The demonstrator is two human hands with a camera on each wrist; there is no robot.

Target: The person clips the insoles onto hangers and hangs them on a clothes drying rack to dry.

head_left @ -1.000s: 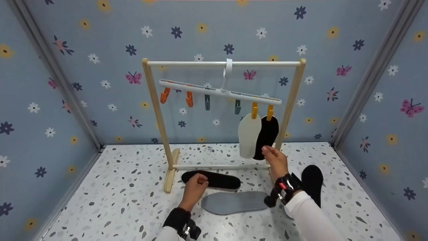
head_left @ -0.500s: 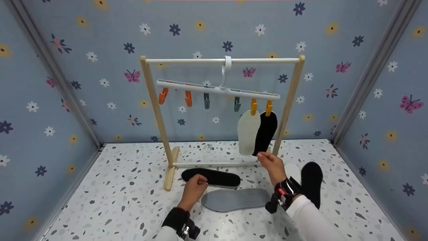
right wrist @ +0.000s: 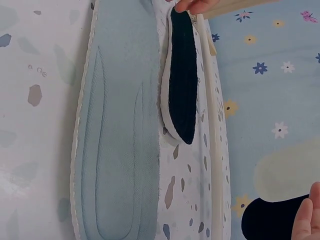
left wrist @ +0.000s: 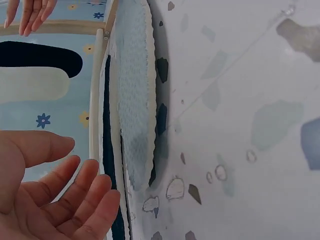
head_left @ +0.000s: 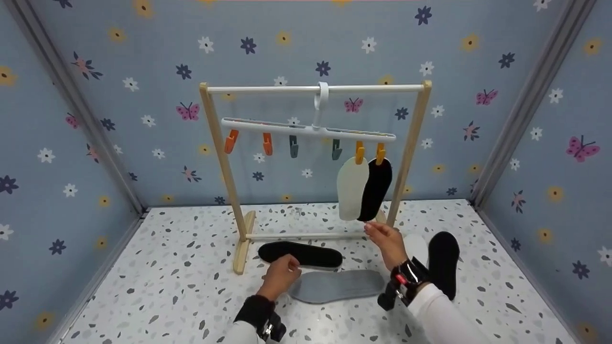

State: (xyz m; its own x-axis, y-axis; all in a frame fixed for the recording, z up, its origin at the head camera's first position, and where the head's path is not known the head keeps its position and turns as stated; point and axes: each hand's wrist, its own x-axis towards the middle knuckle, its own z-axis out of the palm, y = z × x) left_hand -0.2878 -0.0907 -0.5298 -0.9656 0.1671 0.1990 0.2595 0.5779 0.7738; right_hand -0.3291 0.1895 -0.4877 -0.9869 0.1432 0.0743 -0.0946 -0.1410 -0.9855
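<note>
A white insole (head_left: 352, 191) and a black insole (head_left: 377, 188) hang side by side from two yellow clips (head_left: 380, 154) on a white hanger (head_left: 308, 129). Just below the black one's lower end is my right hand (head_left: 388, 244), fingers relaxed and holding nothing; the left wrist view shows it apart from the hanging insoles. My left hand (head_left: 282, 275) hovers by a black insole (head_left: 306, 254) and a grey insole (head_left: 337, 286) lying on the surface. In the left wrist view, the left hand's loosely bent fingers (left wrist: 102, 212) hold nothing.
Orange clips (head_left: 267, 144) and grey-green clips (head_left: 293, 146) hang without insoles. A wooden rack (head_left: 223, 162) with white rods carries the hanger. Another black insole (head_left: 443, 265) and a partly hidden white one (head_left: 416, 247) lie at the right. Flowered panels (head_left: 540, 157) enclose the speckled surface.
My right hand has moved down and slightly left, away from the hanging black insole. The hanger's tilt has lessened, its right end rising. My left hand has shifted slightly right.
</note>
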